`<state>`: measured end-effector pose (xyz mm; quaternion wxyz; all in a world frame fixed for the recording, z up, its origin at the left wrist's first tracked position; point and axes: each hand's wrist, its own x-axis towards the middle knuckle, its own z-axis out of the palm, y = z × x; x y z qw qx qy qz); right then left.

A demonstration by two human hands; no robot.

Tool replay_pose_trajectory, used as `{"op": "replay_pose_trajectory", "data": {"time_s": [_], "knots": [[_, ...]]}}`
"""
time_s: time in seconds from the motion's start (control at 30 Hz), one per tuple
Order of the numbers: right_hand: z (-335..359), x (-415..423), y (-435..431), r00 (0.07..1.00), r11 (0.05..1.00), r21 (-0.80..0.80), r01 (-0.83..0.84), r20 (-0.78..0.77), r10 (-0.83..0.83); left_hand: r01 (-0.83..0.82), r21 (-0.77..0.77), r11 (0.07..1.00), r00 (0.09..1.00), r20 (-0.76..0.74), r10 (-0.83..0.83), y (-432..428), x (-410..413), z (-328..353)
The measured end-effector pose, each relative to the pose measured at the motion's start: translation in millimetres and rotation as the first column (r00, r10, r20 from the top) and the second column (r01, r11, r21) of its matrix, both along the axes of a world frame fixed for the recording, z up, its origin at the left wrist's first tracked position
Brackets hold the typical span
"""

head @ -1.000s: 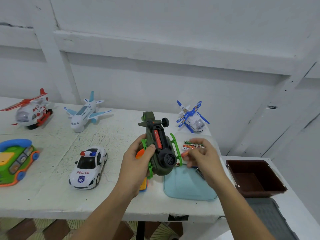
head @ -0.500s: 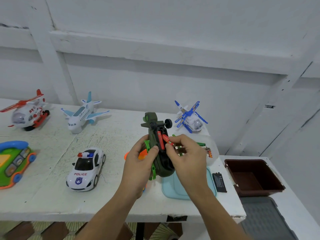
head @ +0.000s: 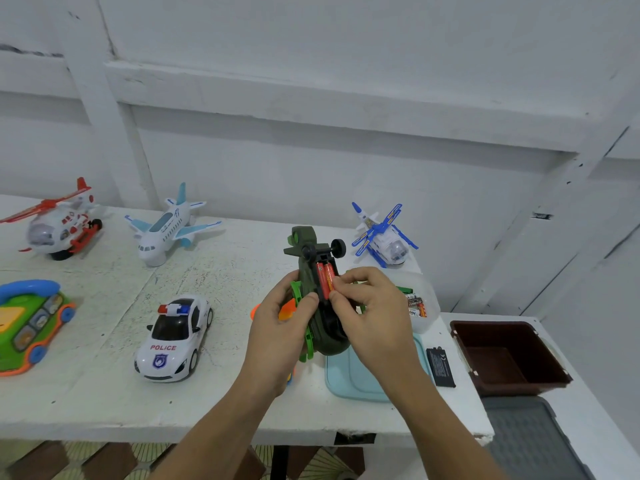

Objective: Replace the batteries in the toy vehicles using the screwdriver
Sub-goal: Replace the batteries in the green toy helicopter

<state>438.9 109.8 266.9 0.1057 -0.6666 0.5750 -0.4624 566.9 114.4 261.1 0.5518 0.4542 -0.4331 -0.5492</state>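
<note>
Left hand (head: 277, 327): fingers and thumb curled round the toy (head: 308, 271), a green helicopter held belly up above the table (head: 104, 403). Thumb lies on the belly, just left of the open bay.

Right hand (head: 374, 317): thumb and index pinch the right cell (head: 330, 277) of two red cells (head: 322, 284) lying side by side in the bay. The other fingers are curled loosely behind them.

Step in hand, by my reading: seating the second cell.
- Press the spring end in first, then roll the other end down under the thumb.
- Check polarity against the bay marks, which are too small to read here.
- Left grip should brace against the push, so the toy does not twist.
- Both cells must sit flush, or the cover (head: 440, 367) will not close.

Orientation: the toy's long axis runs away from the wrists, with the wheels and tail beyond the fingertips (head: 337, 295) and the rounded nose down by the palms. The far end leans slightly left. The cells lie along the same axis.

The cover lies flat on the table, right of the right wrist and well apart from the fingers. A tub (head: 427, 317) of spare cells sits just behind the right knuckles. An orange part shows under the left fingers; I cannot tell whether it is the screwdriver.
</note>
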Motion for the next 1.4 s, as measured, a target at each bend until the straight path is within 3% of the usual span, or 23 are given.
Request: {"op": "replay_pose_trajectory", "data": {"time_s": [0.2, 0.27, 0.33, 0.4, 0.47, 0.53, 0.57, 0.63, 0.7, 0.77, 0.87, 1.1, 1.27, 1.4], "knots": [[4.1, -7.5, 4.1, 0.993, 0.998, 0.024, -0.056, -0.101, 0.058, 0.042, 0.044, 0.998, 0.999, -0.015, -0.041, -3.9, -4.2, -2.1], [9.9, -16.8, 4.2, 0.996, 0.994, 0.088, -0.070, -0.050, 0.075, 0.040, 0.053, 0.998, 0.999, -0.019, -0.039, -5.9, -8.0, -5.6], [18.7, -33.1, 2.3, 0.965, 0.956, 0.247, -0.156, 0.246, 0.094, 0.039, 0.064, 0.997, 0.999, -0.026, -0.038, -6.7, -13.6, -8.5], [26.6, -55.5, 0.2, 0.776, 0.884, 0.346, -0.315, 0.630, 0.031, 0.050, 0.082, 0.995, 0.998, -0.035, -0.047, -7.1, -19.1, -10.9], [28.5, -82.3, -1.1, 0.626, 0.862, 0.366, -0.351, 0.776, -0.074, 0.063, 0.094, 0.994, 0.998, -0.032, -0.060, -6.9, -24.1, -12.7], [22.2, -109.5, -1.0, 0.637, 0.887, 0.404, -0.221, 0.749, -0.183, 0.062, 0.092, 0.994, 0.998, -0.029, -0.059, -7.1, -27.9, -14.7], [14.6, -124.0, -0.1, 0.703, 0.891, 0.442, -0.103, 0.666, -0.249, 0.063, 0.090, 0.994, 0.998, -0.029, -0.060, -6.7, -29.5, -15.3], [-6.6, -151.3, 3.8, 0.862, 0.838, 0.512, 0.189, 0.322, -0.391, 0.066, 0.084, 0.994, 0.998, -0.029, -0.064, -5.9, -33.6, -17.2], [-28.4, -169.2, 9.5, 0.904, 0.735, 0.554, 0.392, -0.082, -0.420, 0.072, 0.081, 0.994, 0.997, -0.023, -0.071, -4.9, -37.5, -19.0], [-45.6, -173.4, 14.8, 0.908, 0.665, 0.624, 0.411, -0.218, -0.357, 0.084, 0.078, 0.993, 0.997, -0.007, -0.083, -3.5, -41.4, -20.1], [-62.5, -168.1, 17.8, 0.944, 0.622, 0.725, 0.296, -0.124, -0.304, 0.098, 0.082, 0.992, 0.995, 0.017, -0.100, -1.7, -46.2, -22.7], [-74.2, -166.3, 17.9, 0.942, 0.642, 0.702, 0.308, -0.132, -0.307, 0.123, 0.099, 0.987, 0.991, 0.050, -0.128, 0.2, -50.4, -27.9], [-61.3, -176.7, 21.4, 0.931, 0.640, 0.752, 0.155, 0.106, -0.350, 0.147, 0.103, 0.984, 0.988, 0.038, -0.151, 3.6, -51.5, -29.2], [-32.7, -180.7, 21.5, 0.883, 0.741, 0.661, 0.117, 0.273, -0.383, 0.162, 0.122, 0.979, 0.986, 0.020, -0.165, 6.0, -52.9, -28.7]]}}
